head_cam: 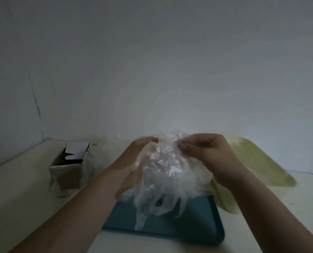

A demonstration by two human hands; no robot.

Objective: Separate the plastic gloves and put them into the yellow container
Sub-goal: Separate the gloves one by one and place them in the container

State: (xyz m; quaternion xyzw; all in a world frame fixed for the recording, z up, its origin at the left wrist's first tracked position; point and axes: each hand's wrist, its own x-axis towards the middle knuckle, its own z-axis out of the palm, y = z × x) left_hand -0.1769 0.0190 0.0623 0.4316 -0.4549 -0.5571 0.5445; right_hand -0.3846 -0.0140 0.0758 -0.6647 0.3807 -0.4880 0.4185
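A crumpled bunch of clear plastic gloves (163, 167) hangs in the air between both hands, its loose fingers dangling over a teal tray (197, 225). My left hand (133, 157) grips the bunch from the left, partly veiled by the plastic. My right hand (205, 148) pinches the top of the bunch between thumb and fingers. The yellow container (261, 165), a shallow tray, lies on the table to the right, behind my right wrist.
An opened cardboard box (70, 167) stands at the left on the pale table (24, 198). More clear plastic lies blurred behind the box near the wall (152, 70). The scene is dim.
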